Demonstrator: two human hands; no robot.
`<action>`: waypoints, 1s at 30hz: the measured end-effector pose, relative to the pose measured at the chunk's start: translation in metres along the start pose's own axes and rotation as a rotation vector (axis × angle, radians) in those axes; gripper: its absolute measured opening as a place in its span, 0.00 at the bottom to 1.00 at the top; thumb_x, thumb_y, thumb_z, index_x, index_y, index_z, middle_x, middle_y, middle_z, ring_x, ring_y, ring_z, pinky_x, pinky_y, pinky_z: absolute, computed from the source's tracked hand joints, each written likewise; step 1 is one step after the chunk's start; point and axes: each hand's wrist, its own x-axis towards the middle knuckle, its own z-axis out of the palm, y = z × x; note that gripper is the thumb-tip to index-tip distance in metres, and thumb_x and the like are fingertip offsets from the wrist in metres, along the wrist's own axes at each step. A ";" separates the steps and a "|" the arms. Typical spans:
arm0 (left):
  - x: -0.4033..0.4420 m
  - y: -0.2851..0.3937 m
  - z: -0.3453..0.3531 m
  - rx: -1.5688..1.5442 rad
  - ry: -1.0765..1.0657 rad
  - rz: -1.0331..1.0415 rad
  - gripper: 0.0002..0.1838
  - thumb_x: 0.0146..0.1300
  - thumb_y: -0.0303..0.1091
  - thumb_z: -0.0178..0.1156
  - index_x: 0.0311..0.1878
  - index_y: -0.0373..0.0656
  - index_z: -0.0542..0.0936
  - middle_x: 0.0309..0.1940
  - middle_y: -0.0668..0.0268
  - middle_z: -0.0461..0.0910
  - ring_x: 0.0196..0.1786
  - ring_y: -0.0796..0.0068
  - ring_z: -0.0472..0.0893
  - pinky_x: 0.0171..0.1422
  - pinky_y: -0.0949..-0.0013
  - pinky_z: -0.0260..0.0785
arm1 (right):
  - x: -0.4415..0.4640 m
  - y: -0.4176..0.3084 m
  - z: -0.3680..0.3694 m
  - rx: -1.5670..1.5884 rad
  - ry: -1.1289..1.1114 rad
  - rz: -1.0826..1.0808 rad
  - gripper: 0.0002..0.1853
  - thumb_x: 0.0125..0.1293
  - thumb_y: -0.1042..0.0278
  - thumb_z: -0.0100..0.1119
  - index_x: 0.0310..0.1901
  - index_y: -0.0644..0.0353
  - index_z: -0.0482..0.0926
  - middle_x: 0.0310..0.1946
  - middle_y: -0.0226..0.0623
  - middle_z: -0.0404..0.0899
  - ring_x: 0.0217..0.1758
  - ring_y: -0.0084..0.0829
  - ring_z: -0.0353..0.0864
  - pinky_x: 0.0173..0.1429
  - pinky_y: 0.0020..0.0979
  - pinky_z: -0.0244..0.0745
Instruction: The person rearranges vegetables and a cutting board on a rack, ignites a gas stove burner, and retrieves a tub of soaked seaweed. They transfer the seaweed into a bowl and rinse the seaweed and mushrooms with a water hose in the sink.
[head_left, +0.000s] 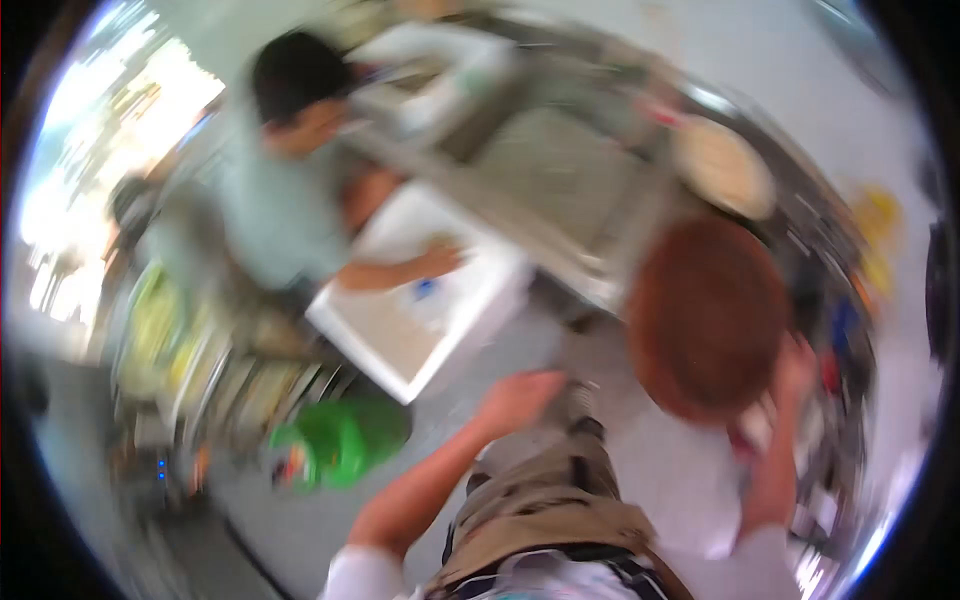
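Nearby, a sink (556, 172) flanks the brown basin (708, 318) (held).

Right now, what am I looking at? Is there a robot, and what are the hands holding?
There is no robot here, just a person wearing a camera on their head. This one picture looks forward and down, and it is blurry.

The two arms at the bottom are theirs. The right hand seems to hold the edge of a big round brown thing. I see nothing in the left hand.

Someone else reaches into a white tub. A pale round thing lies by the metal counter, and something green is down low.
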 end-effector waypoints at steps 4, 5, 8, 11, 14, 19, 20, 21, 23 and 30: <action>0.185 0.052 0.033 -0.085 0.544 0.106 0.38 0.62 0.59 0.51 0.58 0.29 0.70 0.56 0.42 0.72 0.61 0.48 0.71 0.65 0.55 0.62 | 0.114 0.147 0.001 0.333 -0.529 0.277 0.32 0.70 0.50 0.45 0.68 0.65 0.59 0.69 0.42 0.58 0.70 0.39 0.59 0.71 0.36 0.54; 0.222 0.066 0.035 -0.066 0.602 0.094 0.38 0.63 0.59 0.50 0.57 0.26 0.71 0.53 0.40 0.74 0.58 0.45 0.73 0.63 0.55 0.64 | 0.126 0.166 0.014 0.550 -0.541 0.449 0.36 0.68 0.45 0.47 0.69 0.64 0.56 0.70 0.39 0.55 0.72 0.38 0.55 0.73 0.36 0.51; 0.269 0.082 0.042 -0.162 0.434 -0.116 0.39 0.61 0.60 0.50 0.53 0.24 0.73 0.52 0.39 0.75 0.57 0.45 0.74 0.62 0.56 0.64 | 0.129 0.154 0.015 0.591 -0.388 0.728 0.41 0.66 0.39 0.49 0.70 0.62 0.55 0.71 0.37 0.55 0.71 0.38 0.56 0.73 0.36 0.51; 0.289 0.081 0.047 -0.132 0.430 -0.232 0.41 0.59 0.63 0.52 0.48 0.23 0.76 0.51 0.39 0.75 0.57 0.46 0.74 0.62 0.58 0.64 | 0.127 0.161 0.019 0.754 -0.398 0.781 0.42 0.65 0.38 0.50 0.70 0.62 0.56 0.70 0.36 0.57 0.71 0.37 0.57 0.72 0.35 0.51; 0.282 0.103 0.036 -0.234 0.267 -0.314 0.42 0.58 0.64 0.51 0.53 0.27 0.75 0.54 0.41 0.74 0.58 0.45 0.73 0.63 0.58 0.63 | 0.125 0.141 0.016 0.810 -0.439 0.799 0.40 0.66 0.36 0.44 0.70 0.60 0.54 0.70 0.38 0.55 0.71 0.40 0.56 0.72 0.39 0.53; 0.271 0.093 0.054 -0.302 0.406 -0.234 0.44 0.57 0.66 0.54 0.50 0.23 0.75 0.47 0.45 0.78 0.53 0.52 0.77 0.56 0.58 0.66 | 0.096 0.106 0.004 0.665 -0.362 0.415 0.37 0.67 0.41 0.48 0.67 0.63 0.60 0.67 0.35 0.61 0.68 0.36 0.60 0.68 0.34 0.57; 0.272 0.090 0.051 -0.298 0.487 -0.198 0.44 0.57 0.66 0.54 0.50 0.24 0.75 0.46 0.46 0.78 0.52 0.54 0.77 0.55 0.58 0.66 | 0.101 0.095 0.002 0.765 -0.396 0.453 0.36 0.68 0.42 0.48 0.66 0.65 0.62 0.66 0.36 0.63 0.66 0.35 0.62 0.67 0.34 0.59; 0.255 0.101 0.038 -0.380 0.452 -0.166 0.44 0.57 0.67 0.54 0.50 0.24 0.75 0.46 0.48 0.78 0.52 0.56 0.77 0.55 0.59 0.66 | 0.097 0.089 -0.012 0.855 -0.423 0.524 0.35 0.68 0.43 0.48 0.65 0.66 0.63 0.64 0.37 0.65 0.65 0.35 0.64 0.66 0.34 0.60; 0.184 0.137 0.019 -0.547 0.331 -0.125 0.44 0.57 0.68 0.53 0.50 0.26 0.75 0.45 0.50 0.78 0.52 0.60 0.76 0.55 0.61 0.66 | 0.057 0.050 -0.062 0.314 -0.336 0.171 0.31 0.70 0.52 0.45 0.67 0.65 0.58 0.66 0.48 0.59 0.63 0.41 0.64 0.64 0.39 0.62; 0.000 0.080 0.004 -0.743 0.687 0.016 0.41 0.62 0.64 0.51 0.56 0.28 0.72 0.50 0.53 0.76 0.54 0.66 0.73 0.60 0.65 0.64 | -0.013 -0.099 -0.070 0.279 -0.246 0.008 0.32 0.70 0.49 0.44 0.63 0.71 0.64 0.62 0.50 0.66 0.62 0.44 0.66 0.65 0.42 0.62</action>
